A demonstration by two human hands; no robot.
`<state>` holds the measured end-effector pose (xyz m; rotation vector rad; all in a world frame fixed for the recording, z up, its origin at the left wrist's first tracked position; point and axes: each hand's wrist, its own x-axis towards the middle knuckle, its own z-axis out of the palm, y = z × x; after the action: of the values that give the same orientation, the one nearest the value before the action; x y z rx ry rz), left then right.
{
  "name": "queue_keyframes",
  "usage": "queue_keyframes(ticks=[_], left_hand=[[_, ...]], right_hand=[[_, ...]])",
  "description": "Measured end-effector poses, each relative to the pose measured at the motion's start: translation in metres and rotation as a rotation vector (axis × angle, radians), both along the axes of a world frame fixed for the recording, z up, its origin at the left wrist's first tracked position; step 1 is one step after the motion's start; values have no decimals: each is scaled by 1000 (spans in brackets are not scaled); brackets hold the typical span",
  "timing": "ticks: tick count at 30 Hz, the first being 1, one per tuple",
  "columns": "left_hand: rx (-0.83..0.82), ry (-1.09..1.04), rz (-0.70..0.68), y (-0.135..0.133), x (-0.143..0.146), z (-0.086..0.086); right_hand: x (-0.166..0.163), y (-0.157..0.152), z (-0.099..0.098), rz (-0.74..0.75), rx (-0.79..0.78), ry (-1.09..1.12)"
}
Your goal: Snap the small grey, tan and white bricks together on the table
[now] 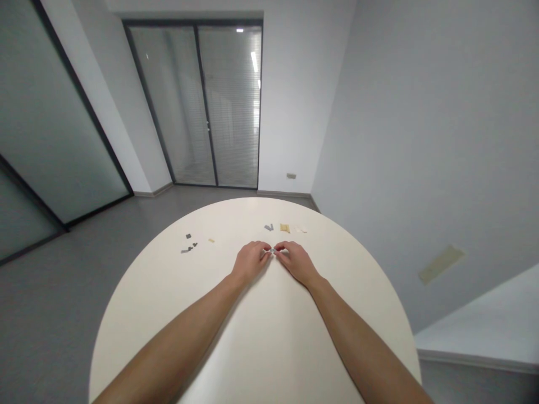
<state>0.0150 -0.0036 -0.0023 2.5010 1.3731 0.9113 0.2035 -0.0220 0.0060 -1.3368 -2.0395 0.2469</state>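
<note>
My left hand (251, 260) and my right hand (295, 261) meet over the middle of the table, thumbs and forefingers pinched toward each other. Between the fingertips is a small grey piece (273, 251), too small to tell its kind; both hands grip it. Just beyond the hands lie some narrow grey-blue pieces (268, 227). To their right is a flat tan piece (285, 228), with pale, almost white pieces (300, 229) beside it.
The round cream table (261, 336) carries several small dark pieces (190, 247) on its left side, a dark square piece (188, 236) behind them and a small yellowish piece (211, 240). A wall (421, 140) stands to the right, glass doors (197, 106) beyond.
</note>
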Motion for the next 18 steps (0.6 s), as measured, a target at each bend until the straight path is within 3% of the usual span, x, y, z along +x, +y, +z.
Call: queue_keyframes(ticks=[18], left_hand=[[-18, 10, 14, 1, 0, -1]], right_hand=[[2, 5, -7, 31, 26, 35]])
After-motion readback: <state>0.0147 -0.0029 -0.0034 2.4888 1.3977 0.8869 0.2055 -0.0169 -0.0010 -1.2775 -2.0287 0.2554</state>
